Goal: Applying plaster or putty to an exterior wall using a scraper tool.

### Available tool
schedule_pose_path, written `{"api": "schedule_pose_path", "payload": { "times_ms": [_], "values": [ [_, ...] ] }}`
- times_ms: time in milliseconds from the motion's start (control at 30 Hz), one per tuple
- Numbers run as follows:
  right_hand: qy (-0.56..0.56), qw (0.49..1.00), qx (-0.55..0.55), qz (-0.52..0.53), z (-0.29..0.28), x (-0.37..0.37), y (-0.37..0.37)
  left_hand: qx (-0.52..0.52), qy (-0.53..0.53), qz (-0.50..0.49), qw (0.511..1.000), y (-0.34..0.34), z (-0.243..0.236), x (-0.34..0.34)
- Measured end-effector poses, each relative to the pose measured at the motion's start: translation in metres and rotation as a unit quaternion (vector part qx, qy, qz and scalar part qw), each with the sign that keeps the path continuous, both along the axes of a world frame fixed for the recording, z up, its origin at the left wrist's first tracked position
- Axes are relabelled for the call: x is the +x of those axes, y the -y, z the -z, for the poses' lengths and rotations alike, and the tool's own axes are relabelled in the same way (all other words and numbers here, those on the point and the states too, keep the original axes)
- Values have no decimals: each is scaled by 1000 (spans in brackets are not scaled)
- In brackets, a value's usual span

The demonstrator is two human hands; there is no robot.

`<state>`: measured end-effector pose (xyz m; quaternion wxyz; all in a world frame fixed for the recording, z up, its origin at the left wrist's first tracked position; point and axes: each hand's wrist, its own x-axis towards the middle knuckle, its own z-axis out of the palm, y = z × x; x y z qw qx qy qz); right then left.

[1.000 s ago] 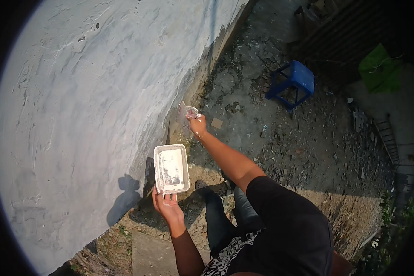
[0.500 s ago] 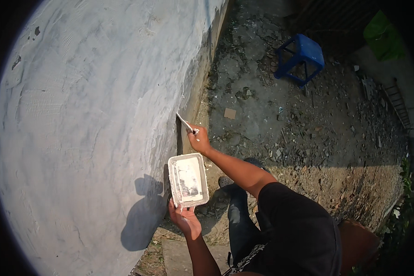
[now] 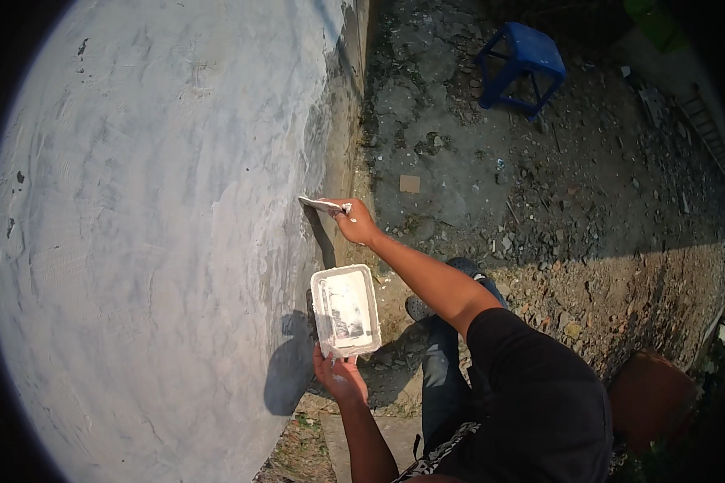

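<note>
My right hand [image 3: 354, 220] is closed round a putty knife [image 3: 321, 204], whose white-smeared blade meets the wall near its lower edge. White paste also spots the fingers and thumb. My left hand [image 3: 342, 378] grips the near end of a rectangular plastic tub [image 3: 317, 310] from below, its fingers curled at the rim. White filler [image 3: 349, 294] coats the inside of the tub, with a darker scraped patch toward the near end. The wall [image 3: 153, 241] on the left is skimmed whitish grey, with bare, darker plaster along its bottom strip.
A blue plastic stool [image 3: 528, 60] stands on the rubble-strewn ground at the far right. A small tan square piece [image 3: 410, 184] lies nearer. A ladder-like frame [image 3: 707, 133] rests at the right edge, and a reddish-brown block-like object [image 3: 651, 396] sits at lower right.
The putty knife has turned from steeply slanted to nearly level, its tip still at the wall's lower part. The view has shifted, and the tub appears slightly farther right.
</note>
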<state>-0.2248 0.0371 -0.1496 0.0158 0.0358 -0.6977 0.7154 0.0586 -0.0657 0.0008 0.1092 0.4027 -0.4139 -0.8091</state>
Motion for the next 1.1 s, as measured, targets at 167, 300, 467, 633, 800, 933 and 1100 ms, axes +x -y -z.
{"api": "schedule_pose_path", "payload": {
  "times_ms": [167, 300, 467, 633, 800, 933, 1100],
  "values": [
    [161, 977, -44, 130, 3, -26, 0, -33, -2, 35, 999, -1, 1, -1],
    [25, 986, -19, 164, 8, -42, 18, -7, 5, 0, 1000, -13, 17, 5],
    [-106, 988, 4, 114, 16, 5, 34, -9, -22, -11, 1000, -2, 16, 12],
    [54, 996, -15, 65, 18, -16, -5, -15, -41, -31, 999, 9, 15, 13],
    [142, 979, -40, 140, 15, -88, -16, -14, -56, -21, 998, -4, 13, 9],
    [66, 986, -62, 139, 24, -72, 2, 14, -57, -11, 998, -4, 22, 19],
    [44, 992, -118, 18, 20, 6, 18, 2, -41, -54, 998, 8, 29, 30]
  ]
}}
